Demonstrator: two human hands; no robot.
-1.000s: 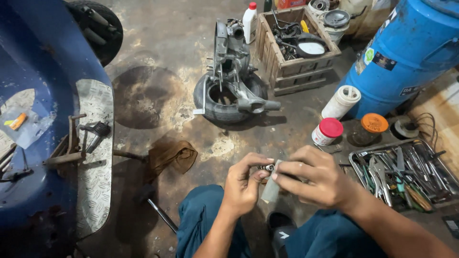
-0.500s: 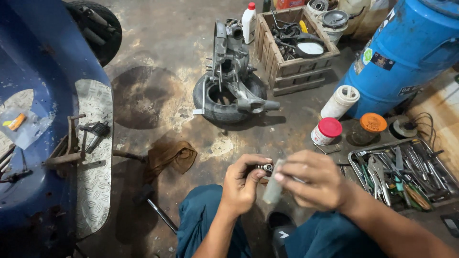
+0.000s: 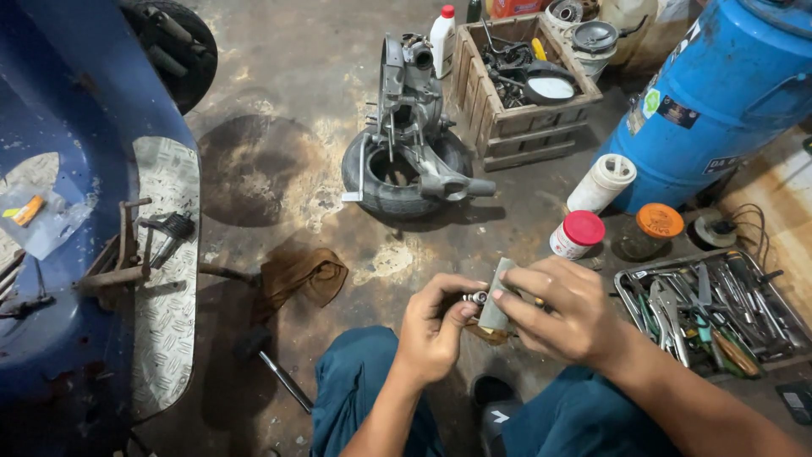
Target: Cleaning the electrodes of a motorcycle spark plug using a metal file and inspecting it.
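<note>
Grey flat block [image 3: 495, 298] has tilted upright in the right hand [image 3: 565, 315]; left hand [image 3: 436, 330] fingers still pinch the small metal part [image 3: 475, 297] against it.

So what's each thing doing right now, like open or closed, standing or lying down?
Left hand: pinching a small shiny metal part.
Right hand: gripping a flat grey block.
Red-lidded white jar: upright, closed.
Orange-lidded jar: upright, closed.
White bottle with red cap: upright, capped.
Metal tool tray: full of tools.
Brown rag: crumpled on the floor.
</note>
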